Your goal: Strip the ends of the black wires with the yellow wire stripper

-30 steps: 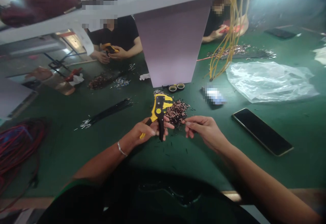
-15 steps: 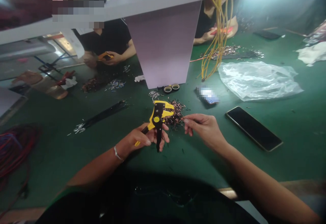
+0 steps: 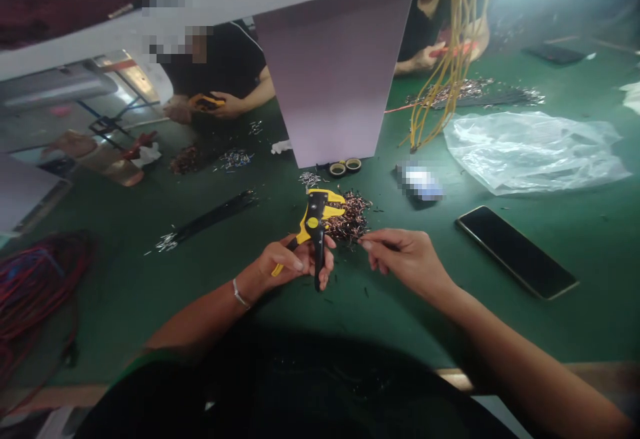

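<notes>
A yellow and black wire stripper (image 3: 315,222) is held in my left hand (image 3: 295,262), its jaws pointing right and its handles apart. My right hand (image 3: 400,249) is closed in a pinch just right of the jaws. Between thumb and forefinger sits a thin piece of wire (image 3: 362,240); only its tip shows, and the rest is hidden by the fingers. Behind the tool and partly covered by it lies a heap of short black and copper wire bits (image 3: 353,216). A small pile of silvery terminals (image 3: 310,178) lies behind the stripper's head.
Two tape rolls (image 3: 345,168) sit by the foot of a pale panel (image 3: 340,79). To the right are a phone (image 3: 517,251) and a clear plastic bag (image 3: 535,149). Black wires (image 3: 215,216) lie left, red cable coils (image 3: 37,292) farther left. Co-workers sit across the table.
The view has shifted slightly, so most things sit a little farther right. Both hands keep their holds, and the stripper's handles look about equally spread.
</notes>
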Demonstrator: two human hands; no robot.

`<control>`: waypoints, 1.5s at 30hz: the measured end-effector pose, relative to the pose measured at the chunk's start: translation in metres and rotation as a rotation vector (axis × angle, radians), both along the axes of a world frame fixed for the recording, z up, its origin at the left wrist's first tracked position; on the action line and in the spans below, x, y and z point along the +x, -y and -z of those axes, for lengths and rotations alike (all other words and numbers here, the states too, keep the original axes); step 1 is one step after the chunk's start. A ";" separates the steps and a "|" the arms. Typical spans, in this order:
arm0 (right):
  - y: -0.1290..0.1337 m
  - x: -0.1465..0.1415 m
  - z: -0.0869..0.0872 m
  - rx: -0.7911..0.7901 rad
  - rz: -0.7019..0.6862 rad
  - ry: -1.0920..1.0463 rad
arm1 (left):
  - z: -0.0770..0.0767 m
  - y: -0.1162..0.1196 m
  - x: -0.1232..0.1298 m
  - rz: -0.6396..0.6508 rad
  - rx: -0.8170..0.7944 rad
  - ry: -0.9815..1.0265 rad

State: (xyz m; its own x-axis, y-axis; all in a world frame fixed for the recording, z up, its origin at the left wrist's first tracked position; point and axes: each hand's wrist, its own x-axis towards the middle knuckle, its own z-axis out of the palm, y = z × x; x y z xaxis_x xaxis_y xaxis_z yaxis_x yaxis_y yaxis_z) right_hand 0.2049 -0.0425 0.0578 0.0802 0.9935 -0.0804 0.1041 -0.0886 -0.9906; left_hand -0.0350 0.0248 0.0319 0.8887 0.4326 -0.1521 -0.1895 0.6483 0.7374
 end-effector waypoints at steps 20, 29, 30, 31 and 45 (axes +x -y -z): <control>0.011 -0.013 0.004 0.265 -0.040 0.386 | -0.015 0.020 0.009 -0.008 0.262 -0.143; 0.013 -0.017 0.006 0.345 -0.070 0.409 | -0.016 0.024 0.011 -0.011 0.301 -0.175; 0.013 -0.017 0.006 0.344 -0.073 0.411 | -0.016 0.025 0.011 -0.014 0.306 -0.183; 0.013 -0.017 0.006 0.338 -0.076 0.414 | -0.016 0.025 0.011 -0.022 0.310 -0.191; 0.013 -0.020 0.011 0.314 -0.103 0.369 | -0.008 0.024 0.010 -0.033 0.620 -0.268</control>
